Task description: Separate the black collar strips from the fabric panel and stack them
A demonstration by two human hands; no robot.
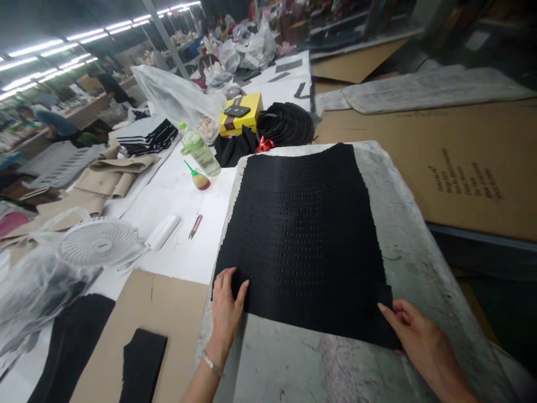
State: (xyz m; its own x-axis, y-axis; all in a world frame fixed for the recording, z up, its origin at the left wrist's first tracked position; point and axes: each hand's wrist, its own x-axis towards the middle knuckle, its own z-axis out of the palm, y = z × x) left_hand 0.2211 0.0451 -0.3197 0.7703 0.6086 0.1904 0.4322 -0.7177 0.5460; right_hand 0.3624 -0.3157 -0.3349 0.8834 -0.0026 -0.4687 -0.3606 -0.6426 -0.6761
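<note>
Supporting grey worktop (289,358): bears your black sheet (310,235), its broad top presumably letting the material lie flat.
Black sheet: spread directly before you, with rows of small marks (holes or bumps, too fine to tell) down its middle.
Fan (100,240): lies at your left, well apart from the sheet, likely to keep it out of your way.
Right hand (423,336): pinches the sheet's near right corner, your thumb on top and fingers apparently beneath, which would give you control of that edge.
Left hand (226,308): fingers spread, gripping nothing, laid on the near left corner, probably to steady it.
Drinking bottle (201,154): set on the white table (218,207), beside the worktop rather than on it.
Snips (195,226): rest on that same table, plausibly for easy reach.
</note>
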